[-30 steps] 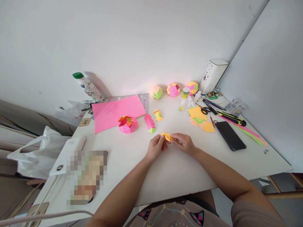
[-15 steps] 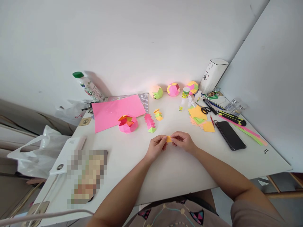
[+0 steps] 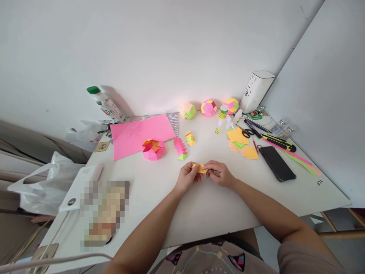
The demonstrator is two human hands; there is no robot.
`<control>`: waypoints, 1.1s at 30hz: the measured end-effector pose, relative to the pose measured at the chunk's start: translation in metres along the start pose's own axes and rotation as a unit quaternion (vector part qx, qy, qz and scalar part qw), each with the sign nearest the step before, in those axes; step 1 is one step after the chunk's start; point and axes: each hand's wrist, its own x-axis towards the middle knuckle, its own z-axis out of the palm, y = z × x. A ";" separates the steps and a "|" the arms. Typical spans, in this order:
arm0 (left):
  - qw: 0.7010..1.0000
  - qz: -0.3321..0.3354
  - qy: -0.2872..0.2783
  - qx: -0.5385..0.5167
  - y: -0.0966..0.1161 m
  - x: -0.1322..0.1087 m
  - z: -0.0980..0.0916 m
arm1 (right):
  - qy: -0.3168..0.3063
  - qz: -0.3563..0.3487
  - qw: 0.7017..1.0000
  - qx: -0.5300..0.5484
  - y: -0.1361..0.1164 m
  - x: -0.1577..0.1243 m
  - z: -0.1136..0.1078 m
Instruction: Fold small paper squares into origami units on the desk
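A small folded orange paper [image 3: 200, 168] is held between both hands above the table's middle. My left hand [image 3: 187, 177] pinches its left part, thumb on top. At its right end, the fingers of my right hand [image 3: 219, 173] are closed on the paper. Just beyond the hands lie a row of pink folded pieces [image 3: 179, 146] and a short row of orange and green pieces [image 3: 190, 138]. An open pink paper ball [image 3: 154, 150] stands left of them. Orange and green paper squares [image 3: 238, 136] are spread to the right.
Three finished paper balls, one of them pink and yellow [image 3: 208, 108], line the wall. Scissors [image 3: 246, 132], a black phone [image 3: 277, 163] and a yellow-black cutter [image 3: 279, 142] lie at the right. Pink sheet [image 3: 142, 133], green-capped bottle [image 3: 105, 104] and a pixelated object [image 3: 107, 213] are at the left.
More of the orange paper shows between the fingers, and it reaches further left over my left hand. The fingers of my right hand lie flatter along it.
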 end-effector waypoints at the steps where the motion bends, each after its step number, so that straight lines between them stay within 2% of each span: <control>1: 1.000 -0.002 -0.005 -0.002 0.001 0.000 0.000 | 0.002 -0.024 0.999 -0.022 0.001 0.000 0.000; 7: 0.999 -0.005 -0.038 0.005 0.000 0.000 -0.001 | 0.005 -0.133 0.978 -0.159 0.007 0.000 -0.001; 13: 1.000 -0.007 0.000 0.002 -0.005 0.002 0.000 | 0.019 -0.178 0.959 -0.219 0.002 0.000 -0.003; 17: 1.000 0.012 0.000 0.019 -0.004 0.001 0.000 | 0.011 -0.186 0.952 -0.243 -0.002 0.001 -0.003; 24: 0.999 0.016 -0.018 0.041 -0.004 0.000 0.001 | -0.012 -0.134 0.971 -0.200 -0.001 0.001 -0.001; 28: 0.998 0.019 -0.023 0.062 -0.004 -0.002 0.003 | -0.001 -0.036 0.993 -0.115 -0.003 0.002 0.001; 33: 0.995 0.028 -0.009 0.090 -0.004 -0.004 0.005 | 0.009 0.082 0.996 -0.044 -0.005 0.005 -0.001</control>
